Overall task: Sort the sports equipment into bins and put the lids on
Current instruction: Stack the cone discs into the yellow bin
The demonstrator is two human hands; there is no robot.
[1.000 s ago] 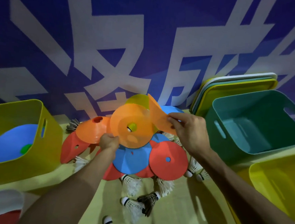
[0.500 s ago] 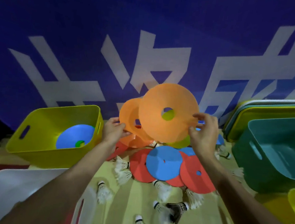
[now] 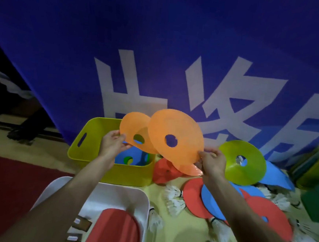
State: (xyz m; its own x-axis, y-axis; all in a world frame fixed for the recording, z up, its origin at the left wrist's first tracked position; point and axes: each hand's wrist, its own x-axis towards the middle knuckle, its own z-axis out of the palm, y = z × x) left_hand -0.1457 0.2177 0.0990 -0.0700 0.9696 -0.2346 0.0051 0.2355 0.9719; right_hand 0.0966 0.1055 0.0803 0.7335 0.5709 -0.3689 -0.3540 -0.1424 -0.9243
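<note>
Discs point(image 3: 194, 197) and shuttlecocks point(image 3: 174, 193) sit below a blue banner wall point(image 3: 161, 44) with white characters, scattered on tan floor point(image 3: 179, 241); red mat point(image 3: 6, 194) at left. Yellow bin point(image 3: 88, 147) at the wall holds a blue disc point(image 3: 138, 160), white bin point(image 3: 122, 194) nearer. Left hand point(image 3: 112, 145) pinches one orange disc point(image 3: 133, 124) by the rim above the yellow bin; right hand point(image 3: 213, 163) pinches a second orange disc point(image 3: 181, 126), overlapping the first.

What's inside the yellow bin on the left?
The yellow bin holds a blue disc cone, green showing through its centre hole. The left hand and its orange disc cone hide the rest.
</note>
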